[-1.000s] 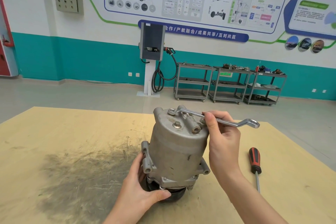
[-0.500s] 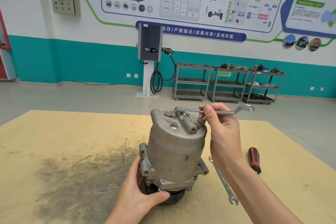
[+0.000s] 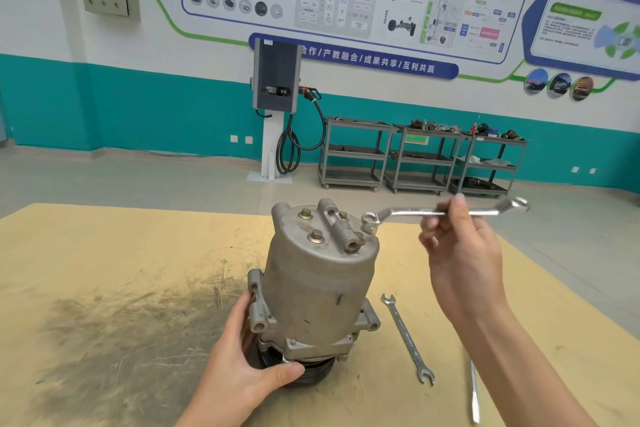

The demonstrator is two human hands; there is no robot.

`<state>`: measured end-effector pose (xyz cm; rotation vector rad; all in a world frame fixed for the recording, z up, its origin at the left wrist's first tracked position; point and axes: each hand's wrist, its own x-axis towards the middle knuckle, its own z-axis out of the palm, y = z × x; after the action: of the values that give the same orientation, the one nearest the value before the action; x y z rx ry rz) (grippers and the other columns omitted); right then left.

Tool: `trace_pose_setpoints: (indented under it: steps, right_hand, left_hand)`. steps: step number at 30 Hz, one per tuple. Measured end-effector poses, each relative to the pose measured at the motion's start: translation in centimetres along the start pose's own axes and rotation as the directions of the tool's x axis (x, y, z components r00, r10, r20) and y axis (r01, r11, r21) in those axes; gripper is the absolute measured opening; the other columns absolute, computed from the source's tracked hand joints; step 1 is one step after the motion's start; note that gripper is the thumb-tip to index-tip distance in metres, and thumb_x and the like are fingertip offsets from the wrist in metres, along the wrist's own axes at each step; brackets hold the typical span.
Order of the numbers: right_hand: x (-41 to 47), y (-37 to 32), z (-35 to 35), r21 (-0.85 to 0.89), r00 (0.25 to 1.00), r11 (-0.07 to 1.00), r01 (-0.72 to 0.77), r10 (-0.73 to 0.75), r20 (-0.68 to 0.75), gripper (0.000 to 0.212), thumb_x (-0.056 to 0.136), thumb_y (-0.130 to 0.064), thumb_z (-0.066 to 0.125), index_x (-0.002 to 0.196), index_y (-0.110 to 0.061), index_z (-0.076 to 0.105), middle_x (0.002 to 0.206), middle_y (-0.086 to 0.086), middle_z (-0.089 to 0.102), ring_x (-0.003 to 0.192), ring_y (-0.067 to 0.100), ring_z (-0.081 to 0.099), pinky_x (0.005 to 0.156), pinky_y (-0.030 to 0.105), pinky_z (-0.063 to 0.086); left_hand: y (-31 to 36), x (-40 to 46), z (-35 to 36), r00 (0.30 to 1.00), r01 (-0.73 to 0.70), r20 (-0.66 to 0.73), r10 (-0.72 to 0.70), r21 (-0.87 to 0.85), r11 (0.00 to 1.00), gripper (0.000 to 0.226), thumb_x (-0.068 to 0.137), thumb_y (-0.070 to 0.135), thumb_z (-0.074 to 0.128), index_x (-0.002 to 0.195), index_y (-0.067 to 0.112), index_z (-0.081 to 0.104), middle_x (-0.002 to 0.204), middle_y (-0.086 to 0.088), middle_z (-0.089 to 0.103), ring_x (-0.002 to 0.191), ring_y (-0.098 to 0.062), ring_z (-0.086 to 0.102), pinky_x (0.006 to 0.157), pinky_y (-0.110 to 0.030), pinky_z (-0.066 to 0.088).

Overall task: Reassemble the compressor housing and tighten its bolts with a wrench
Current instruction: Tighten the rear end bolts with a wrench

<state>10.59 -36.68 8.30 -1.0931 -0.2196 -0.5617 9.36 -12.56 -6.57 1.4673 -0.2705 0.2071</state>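
The grey metal compressor housing [image 3: 320, 274] stands upright on the wooden table [image 3: 104, 270], with several bolts [image 3: 315, 236] showing on its top face. My left hand [image 3: 242, 367] grips its lower left side at the black pulley. My right hand [image 3: 460, 253] pinches the shaft of a silver ring wrench [image 3: 408, 211], held roughly level. The wrench's ring end sits at a bolt on the top right edge of the housing; whether it is seated on the bolt I cannot tell.
An open-end spanner [image 3: 408, 340] lies on the table right of the housing. A screwdriver blade [image 3: 473, 392] lies further right. A dark greasy patch [image 3: 114, 340] stains the table at left. Beyond are a charging post [image 3: 275, 107] and metal carts [image 3: 422, 156].
The wrench left the top-left bolt and swung to the right edge of the housing. My right hand moved right and away from the housing. The left hand kept its grip.
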Motion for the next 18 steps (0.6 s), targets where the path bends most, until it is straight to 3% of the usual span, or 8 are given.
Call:
trace_pose_setpoints:
  steps: [3, 6, 8, 14, 18]
  right_hand:
    - [-0.2, 0.9, -0.8, 0.014, 0.992, 0.992, -0.124, 0.124, 0.038, 0.022, 0.090, -0.032, 0.050, 0.085, -0.013, 0.060, 0.064, 0.000, 0.056, 0.062, 0.012, 0.050, 0.070, 0.031, 0.038]
    - [0.2, 1.4, -1.0, 0.015, 0.971, 0.973, -0.232, 0.230, 0.070, 0.025, 0.098, -0.030, 0.046, 0.083, -0.014, 0.059, 0.064, 0.003, 0.058, 0.061, 0.014, 0.052, 0.068, 0.032, 0.039]
    - [0.7, 1.6, -1.0, -0.004, 0.958, 0.961, -0.278, 0.278, 0.066, 0.027, 0.100, -0.030, 0.044, 0.083, -0.015, 0.058, 0.064, 0.004, 0.059, 0.059, 0.014, 0.052, 0.067, 0.032, 0.039]
    - [2.2, 1.5, -0.6, 0.034, 0.897, 0.903, -0.428, 0.420, 0.138, 0.028, 0.102, -0.028, 0.039, 0.082, -0.015, 0.054, 0.060, 0.004, 0.057, 0.057, 0.014, 0.051, 0.067, 0.033, 0.038]
    - [3.4, 1.1, -0.3, -0.021, 0.857, 0.873, -0.487, 0.482, 0.183, 0.029, 0.102, -0.027, 0.038, 0.079, -0.016, 0.053, 0.057, 0.002, 0.054, 0.055, 0.015, 0.049, 0.065, 0.032, 0.037]
  left_hand:
    - [0.0, 0.0, 0.1, 1.000, 0.002, -0.007, -0.002, -0.015, 1.000, 0.119, 0.025, 0.051, 0.098, 0.127, 0.043, 0.035, 0.104, 0.045, 0.061, 0.101, 0.025, 0.055, 0.077, 0.003, 0.041]
    - [-0.3, 0.1, 0.2, 1.000, 0.004, -0.022, -0.005, -0.014, 1.000, 0.112, 0.040, 0.019, 0.094, 0.132, 0.036, 0.033, 0.116, 0.033, 0.052, 0.095, 0.027, 0.056, 0.073, 0.003, 0.042]
    - [-0.3, 0.2, 0.2, 1.000, 0.014, -0.019, -0.015, -0.007, 1.000, 0.110, 0.039, 0.013, 0.090, 0.131, 0.034, 0.033, 0.117, 0.029, 0.052, 0.093, 0.026, 0.057, 0.071, 0.003, 0.043]
    - [-0.4, 0.2, 0.1, 1.000, 0.026, -0.008, -0.026, -0.016, 1.000, 0.113, 0.040, 0.017, 0.091, 0.134, 0.034, 0.031, 0.120, 0.028, 0.050, 0.095, 0.027, 0.055, 0.074, 0.003, 0.042]
    - [-0.1, 0.2, 0.2, 0.999, 0.030, 0.010, -0.030, -0.020, 0.999, 0.125, 0.029, 0.044, 0.099, 0.134, 0.035, 0.032, 0.123, 0.027, 0.051, 0.099, 0.024, 0.056, 0.076, 0.002, 0.043]
